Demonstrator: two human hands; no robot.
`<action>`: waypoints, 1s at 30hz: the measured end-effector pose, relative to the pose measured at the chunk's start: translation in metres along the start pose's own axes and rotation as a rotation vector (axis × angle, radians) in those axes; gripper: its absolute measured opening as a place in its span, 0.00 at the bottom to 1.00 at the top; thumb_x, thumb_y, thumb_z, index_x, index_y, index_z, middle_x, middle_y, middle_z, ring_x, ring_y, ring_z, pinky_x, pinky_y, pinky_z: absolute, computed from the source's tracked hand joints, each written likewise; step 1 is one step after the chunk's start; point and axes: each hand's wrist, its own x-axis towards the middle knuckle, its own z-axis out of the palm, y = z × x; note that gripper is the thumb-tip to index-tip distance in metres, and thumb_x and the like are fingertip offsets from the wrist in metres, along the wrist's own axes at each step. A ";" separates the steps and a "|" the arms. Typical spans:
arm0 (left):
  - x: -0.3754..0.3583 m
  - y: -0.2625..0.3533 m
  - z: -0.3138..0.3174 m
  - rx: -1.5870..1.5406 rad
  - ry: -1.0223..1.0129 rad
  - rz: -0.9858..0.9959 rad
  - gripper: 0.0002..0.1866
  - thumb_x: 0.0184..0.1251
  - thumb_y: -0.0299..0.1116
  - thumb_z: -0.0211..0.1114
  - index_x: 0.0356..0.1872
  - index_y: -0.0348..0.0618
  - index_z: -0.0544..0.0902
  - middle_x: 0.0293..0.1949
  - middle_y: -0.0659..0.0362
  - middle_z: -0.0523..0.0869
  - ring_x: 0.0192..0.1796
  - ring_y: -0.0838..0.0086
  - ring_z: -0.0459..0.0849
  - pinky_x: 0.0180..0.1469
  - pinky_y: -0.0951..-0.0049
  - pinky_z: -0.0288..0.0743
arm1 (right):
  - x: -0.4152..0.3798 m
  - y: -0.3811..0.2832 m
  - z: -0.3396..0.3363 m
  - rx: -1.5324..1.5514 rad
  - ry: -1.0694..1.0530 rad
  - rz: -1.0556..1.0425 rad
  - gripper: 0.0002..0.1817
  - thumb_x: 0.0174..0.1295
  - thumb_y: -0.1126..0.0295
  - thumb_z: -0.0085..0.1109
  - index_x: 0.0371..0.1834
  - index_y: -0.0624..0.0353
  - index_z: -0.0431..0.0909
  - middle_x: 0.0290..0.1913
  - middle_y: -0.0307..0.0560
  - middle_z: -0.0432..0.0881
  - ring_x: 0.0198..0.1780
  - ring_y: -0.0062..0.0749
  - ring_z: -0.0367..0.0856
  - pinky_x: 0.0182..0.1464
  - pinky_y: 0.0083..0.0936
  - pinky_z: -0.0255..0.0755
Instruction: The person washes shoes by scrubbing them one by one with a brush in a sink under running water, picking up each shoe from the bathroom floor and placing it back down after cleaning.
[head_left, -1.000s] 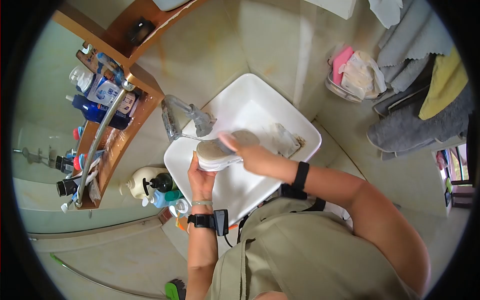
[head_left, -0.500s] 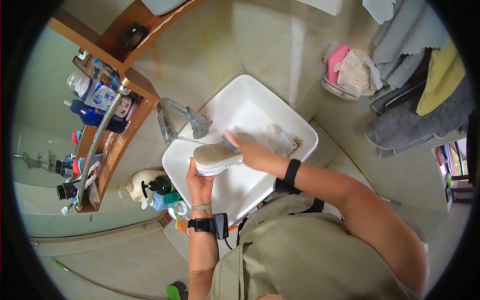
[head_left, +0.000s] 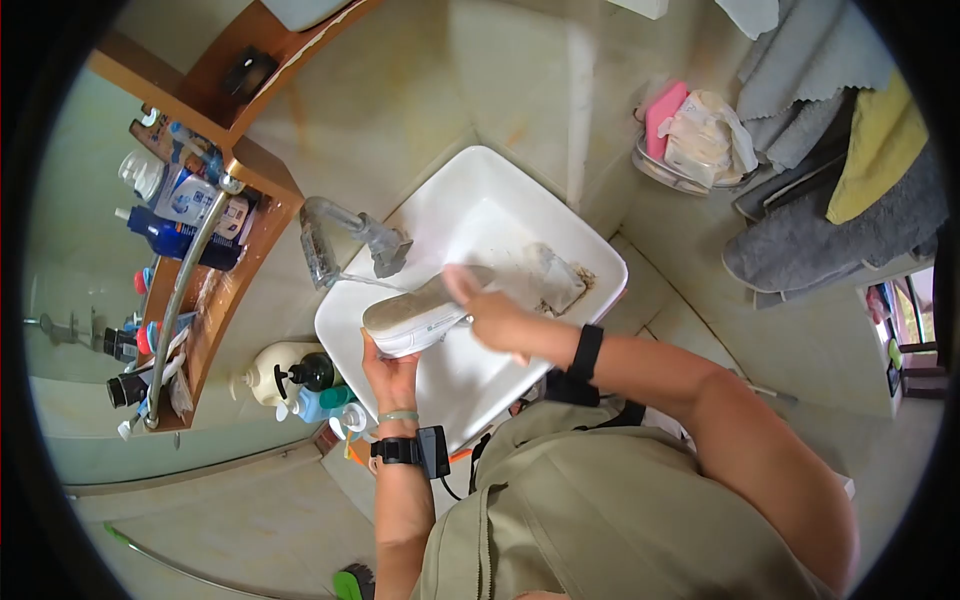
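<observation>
Over the white sink [head_left: 475,390], a pale shoe [head_left: 410,318] lies on its side with its dirty beige sole turned up. My left hand [head_left: 390,372] grips the heel end from below. Across the toe half of the shoe is my right hand [head_left: 490,312], fingers curled and smeared by motion; whatever they hold is hidden. The grey tap [head_left: 385,245] stands beside the shoe, a thin stream of water running toward the sole. A crumpled whitish piece [head_left: 558,282] with brown bits sits in the sink's right corner.
A wooden shelf [head_left: 262,165] with a metal rail [head_left: 190,300] and several bottles juts out on the left. Pump bottles [head_left: 318,372] crowd the sink's left side. A wall basket [head_left: 680,175] and hanging towels [head_left: 800,245] are at upper right.
The shoe has tilted, showing more of its white side wall, while my left hand keeps hold of the heel. My right hand has shifted slightly over the toe half. The view has moved a little.
</observation>
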 end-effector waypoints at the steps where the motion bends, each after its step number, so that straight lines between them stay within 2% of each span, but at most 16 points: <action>1: -0.001 0.000 0.002 0.016 -0.005 0.007 0.26 0.72 0.46 0.55 0.63 0.39 0.70 0.64 0.49 0.72 0.66 0.52 0.70 0.65 0.40 0.64 | -0.006 -0.018 0.004 -0.043 -0.111 -0.045 0.37 0.55 0.81 0.41 0.72 0.52 0.49 0.50 0.73 0.76 0.48 0.62 0.80 0.47 0.47 0.75; 2: -0.002 -0.001 0.003 0.034 -0.008 0.013 0.26 0.72 0.46 0.55 0.62 0.39 0.70 0.64 0.49 0.72 0.66 0.52 0.70 0.65 0.40 0.65 | -0.008 -0.027 0.007 -0.083 -0.223 -0.090 0.47 0.54 0.82 0.40 0.78 0.44 0.33 0.56 0.74 0.73 0.54 0.61 0.77 0.48 0.44 0.76; 5: -0.004 0.002 0.006 0.040 -0.030 -0.011 0.26 0.72 0.46 0.55 0.62 0.39 0.70 0.64 0.49 0.72 0.65 0.53 0.71 0.64 0.40 0.66 | -0.005 -0.025 0.002 -0.147 -0.182 -0.099 0.46 0.54 0.82 0.38 0.78 0.44 0.34 0.57 0.71 0.73 0.51 0.61 0.79 0.50 0.44 0.75; 6: -0.004 0.003 0.006 0.043 -0.028 -0.008 0.26 0.72 0.46 0.55 0.62 0.39 0.70 0.64 0.49 0.72 0.65 0.53 0.71 0.64 0.40 0.66 | 0.004 0.004 -0.003 -0.172 -0.153 -0.216 0.43 0.57 0.80 0.38 0.77 0.45 0.36 0.56 0.70 0.74 0.49 0.62 0.80 0.50 0.45 0.75; 8: -0.001 0.000 0.008 0.023 -0.025 -0.003 0.25 0.72 0.46 0.55 0.62 0.38 0.70 0.63 0.49 0.73 0.65 0.53 0.71 0.64 0.40 0.66 | 0.019 0.029 -0.019 -0.264 -0.085 0.104 0.40 0.60 0.77 0.39 0.77 0.46 0.40 0.55 0.71 0.74 0.47 0.61 0.81 0.48 0.43 0.75; 9: -0.005 -0.001 0.007 0.020 -0.017 -0.001 0.25 0.72 0.46 0.55 0.62 0.38 0.70 0.63 0.49 0.73 0.65 0.53 0.71 0.64 0.40 0.66 | 0.025 0.047 -0.018 -0.266 -0.094 0.104 0.40 0.60 0.77 0.39 0.77 0.46 0.40 0.55 0.71 0.74 0.47 0.61 0.81 0.48 0.43 0.75; 11: -0.001 -0.002 0.017 0.059 -0.022 0.019 0.25 0.73 0.46 0.54 0.62 0.38 0.70 0.63 0.48 0.73 0.64 0.53 0.72 0.63 0.40 0.67 | 0.048 0.084 -0.010 -0.151 -0.004 0.204 0.44 0.59 0.80 0.42 0.77 0.41 0.35 0.45 0.70 0.80 0.43 0.59 0.82 0.44 0.45 0.75; 13: -0.003 -0.002 0.018 0.080 -0.005 0.029 0.25 0.73 0.46 0.54 0.61 0.38 0.71 0.62 0.48 0.73 0.63 0.53 0.73 0.63 0.40 0.67 | 0.077 0.091 0.049 -0.197 0.093 -0.038 0.39 0.61 0.76 0.42 0.77 0.53 0.41 0.52 0.69 0.77 0.47 0.58 0.81 0.48 0.42 0.76; 15: -0.003 -0.001 0.017 0.114 0.008 0.034 0.25 0.73 0.46 0.53 0.61 0.38 0.71 0.62 0.48 0.74 0.63 0.53 0.73 0.63 0.41 0.67 | 0.029 0.014 0.031 -0.122 -0.088 -0.156 0.38 0.62 0.74 0.43 0.76 0.55 0.42 0.52 0.68 0.78 0.47 0.59 0.81 0.48 0.43 0.75; 18: -0.003 -0.001 0.016 0.100 0.004 0.010 0.24 0.73 0.45 0.53 0.62 0.38 0.71 0.63 0.50 0.73 0.65 0.54 0.71 0.65 0.42 0.64 | -0.014 -0.050 -0.004 -0.163 -0.174 -0.160 0.37 0.61 0.73 0.45 0.75 0.54 0.44 0.51 0.68 0.78 0.48 0.58 0.81 0.49 0.44 0.75; 21: -0.011 -0.001 0.019 0.132 -0.022 0.015 0.24 0.73 0.46 0.53 0.61 0.38 0.72 0.62 0.51 0.75 0.64 0.55 0.73 0.65 0.46 0.66 | 0.026 0.032 -0.003 -0.262 -0.036 -0.181 0.38 0.61 0.73 0.46 0.76 0.53 0.44 0.49 0.67 0.79 0.47 0.58 0.81 0.47 0.45 0.75; 23: -0.015 -0.002 0.019 0.246 -0.117 0.016 0.23 0.72 0.44 0.55 0.59 0.37 0.72 0.58 0.52 0.78 0.60 0.60 0.77 0.62 0.53 0.71 | 0.049 0.062 -0.011 -0.418 -0.062 0.065 0.40 0.60 0.73 0.49 0.76 0.50 0.43 0.49 0.66 0.79 0.46 0.57 0.81 0.45 0.43 0.75; 25: -0.015 0.004 0.015 0.361 -0.182 0.022 0.22 0.71 0.42 0.57 0.58 0.36 0.73 0.56 0.52 0.79 0.57 0.62 0.79 0.60 0.57 0.73 | 0.074 0.088 -0.009 -0.391 -0.056 0.076 0.41 0.59 0.74 0.49 0.76 0.48 0.43 0.48 0.66 0.80 0.45 0.58 0.81 0.45 0.43 0.75; 26: -0.014 0.006 0.015 0.473 -0.249 0.031 0.21 0.70 0.40 0.60 0.56 0.35 0.73 0.54 0.53 0.80 0.54 0.64 0.81 0.58 0.61 0.75 | 0.082 0.092 -0.010 -0.369 -0.048 0.086 0.41 0.59 0.75 0.50 0.76 0.47 0.43 0.47 0.67 0.80 0.44 0.59 0.81 0.44 0.43 0.75; 29: -0.024 0.008 0.022 0.563 -0.327 0.049 0.20 0.67 0.36 0.63 0.55 0.34 0.74 0.51 0.54 0.82 0.51 0.69 0.82 0.58 0.66 0.75 | 0.020 0.015 -0.050 -0.220 -0.182 0.010 0.44 0.56 0.79 0.48 0.76 0.45 0.42 0.44 0.67 0.81 0.42 0.59 0.82 0.44 0.43 0.75; 30: -0.023 0.010 0.019 0.564 -0.321 0.048 0.20 0.67 0.36 0.63 0.55 0.34 0.74 0.51 0.54 0.82 0.51 0.69 0.82 0.58 0.66 0.75 | 0.012 0.013 -0.036 -0.280 -0.102 -0.230 0.44 0.56 0.79 0.48 0.77 0.44 0.41 0.43 0.67 0.81 0.42 0.59 0.82 0.44 0.44 0.75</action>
